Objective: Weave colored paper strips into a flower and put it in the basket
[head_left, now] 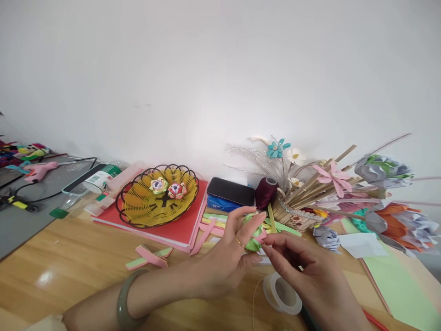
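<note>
Between my hands is a small folded paper flower in green with some pink. My left hand grips it from the left, fingers curled over its top and the thumb below. My right hand pinches at the flower's right side with thumb and index finger; whatever is between those fingertips is too small to make out. Just under my right hand lies a clear spool with a thin thread trailing from it. Paper strips in pink, green and yellow lie behind my hands.
A yellow woven basket with two paper flowers sits on red paper at left. Behind stand a blue box with a phone on it and a dark red thread cone. A pink glue gun lies far left.
</note>
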Demonstrator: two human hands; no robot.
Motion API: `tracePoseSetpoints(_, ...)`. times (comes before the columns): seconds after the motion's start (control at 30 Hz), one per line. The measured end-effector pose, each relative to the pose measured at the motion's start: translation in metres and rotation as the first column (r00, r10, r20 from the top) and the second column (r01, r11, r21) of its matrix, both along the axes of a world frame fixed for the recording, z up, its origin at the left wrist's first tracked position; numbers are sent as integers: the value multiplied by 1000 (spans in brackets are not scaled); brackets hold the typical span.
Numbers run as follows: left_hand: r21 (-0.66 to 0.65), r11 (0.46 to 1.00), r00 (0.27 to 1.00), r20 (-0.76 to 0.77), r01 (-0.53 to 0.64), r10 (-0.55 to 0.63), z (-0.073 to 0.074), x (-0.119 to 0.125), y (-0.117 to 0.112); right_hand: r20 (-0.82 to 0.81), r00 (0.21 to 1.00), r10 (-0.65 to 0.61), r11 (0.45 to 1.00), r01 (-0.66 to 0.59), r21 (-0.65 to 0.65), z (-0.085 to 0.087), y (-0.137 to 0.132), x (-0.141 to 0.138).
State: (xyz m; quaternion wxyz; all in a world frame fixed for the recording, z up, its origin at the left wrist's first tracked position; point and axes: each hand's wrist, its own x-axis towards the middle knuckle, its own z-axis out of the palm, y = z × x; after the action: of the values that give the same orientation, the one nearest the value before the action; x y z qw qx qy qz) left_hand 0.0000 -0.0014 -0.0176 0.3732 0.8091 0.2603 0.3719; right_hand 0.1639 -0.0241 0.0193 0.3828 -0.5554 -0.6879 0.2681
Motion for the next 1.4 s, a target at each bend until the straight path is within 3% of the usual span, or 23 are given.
tracePoseSetpoints(0.13, -140, 988, 997, 47, 63, -57, 0, -4, 0, 68, 997, 29, 997, -34, 72, 4, -1, 2)
tracePoseSetpoints(0.23, -401, 910, 965, 261, 111, -3, 3, -8, 6, 120, 987, 106, 987, -120, 110, 7, -2, 9)
tracePoseSetpoints(0.27, -492, 863, 945, 322, 117, 55, 4, -8, 10, 146, 980, 138, 981, -156, 117, 8, -2, 11)
tracePoseSetpoints(0.33, -689, 722, 949, 266, 62, 172, 6, -8, 19, 208, 960, 187, 968, -216, 130, 8, -2, 14)
tracePoseSetpoints(0.43, -872, 420, 966, 248, 253, -67, 5, -8, 30, 298, 927, 227, 954, -273, 125, 5, -1, 14)
tracePoseSetpoints(0.5, -902, 321, 957, 258, 288, -135, 2, -8, 31, 328, 912, 247, 951, -292, 96, 0, -1, 11)
tracePoseSetpoints(0.67, -931, 317, 982, 158, 182, -99, -13, -10, 23, 342, 896, 284, 939, -333, 91, -17, -9, 1)
tracePoseSetpoints(0.8, -940, 330, 996, 90, 81, 12, -23, -11, 20, 365, 890, 274, 938, -332, 105, -28, -12, -8)
tracePoseSetpoints(0.97, -944, 320, 986, 118, 76, 116, -32, -15, 22, 408, 883, 232, 933, -321, 163, -38, -11, -17)
tracePoseSetpoints(1.2, -941, 327, 995, 98, 86, 21, -34, -16, 23, 414, 888, 198, 952, -275, 134, -45, -11, -21)
tracePoseSetpoints(1.4, -930, 344, 988, 149, 129, 31, -37, -16, 22, 407, 897, 173, 965, -236, 111, -44, -10, -26)
